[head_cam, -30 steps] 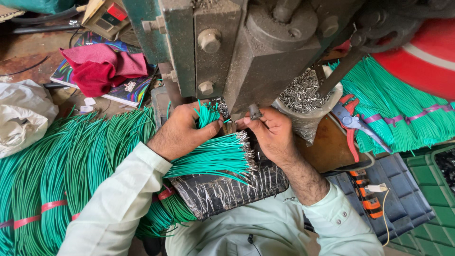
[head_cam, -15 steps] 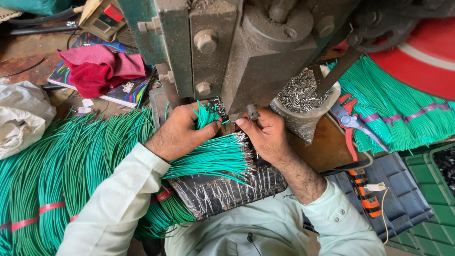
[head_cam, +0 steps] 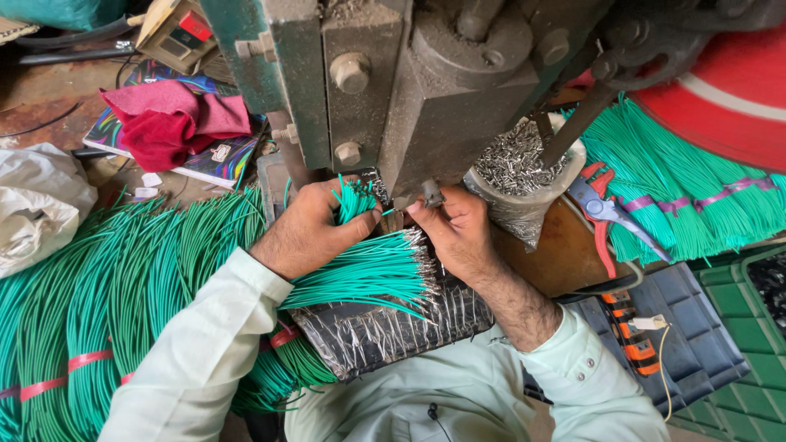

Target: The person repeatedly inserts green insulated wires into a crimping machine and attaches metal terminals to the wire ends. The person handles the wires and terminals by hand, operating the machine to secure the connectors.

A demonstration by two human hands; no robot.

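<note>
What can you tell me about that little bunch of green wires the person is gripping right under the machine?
The bunch of green wires is a short fistful of thin, plastic-coated strands, bright green. The left hand grips it in a closed fist, so its cut ends stick up in a small tuft beside the grey metal press. Below the fist, more strands fan out to the right, flat over a dark ribbed mat; their tips look bare and silvery. The right hand pinches at a spot just beside the tuft.

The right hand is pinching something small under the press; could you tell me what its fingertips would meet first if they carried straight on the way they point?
Most likely the grey metal press: the right hand points up and leftward at its lower edge, fingertips almost there. Depth is unclear, so contact cannot be confirmed.
</note>
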